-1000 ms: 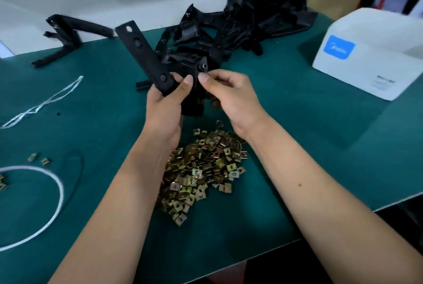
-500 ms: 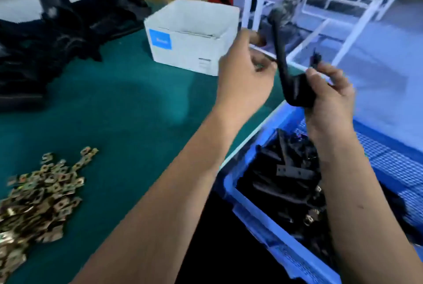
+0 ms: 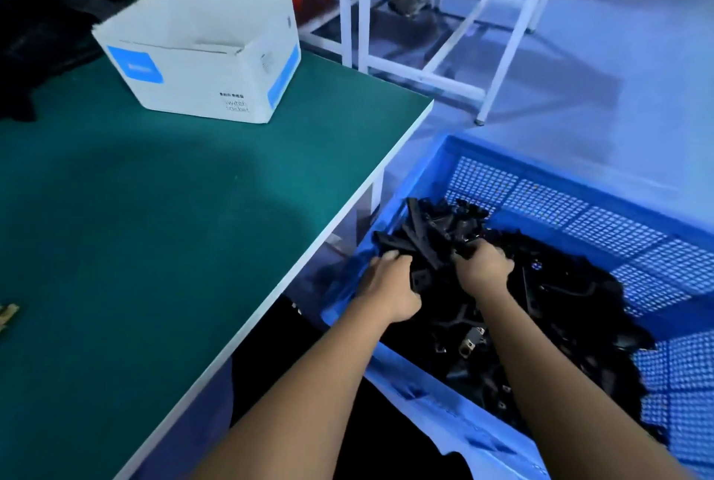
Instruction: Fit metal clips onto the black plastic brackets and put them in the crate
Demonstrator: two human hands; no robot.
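Both hands [image 3: 390,288] gripping black bracket [image 3: 421,243], long axis up-left, in blue crate [image 3: 579,216]

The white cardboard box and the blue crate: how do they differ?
The white cardboard box stands on the green table; the blue crate sits lower, beside the table. The box has solid walls, the crate perforated ones. The crate holds black brackets; the box's contents are hidden. Both are open-topped.

Both hands [image 3: 390,286] seemingly on a bracket [image 3: 423,243] inside the crate [image 3: 579,205]
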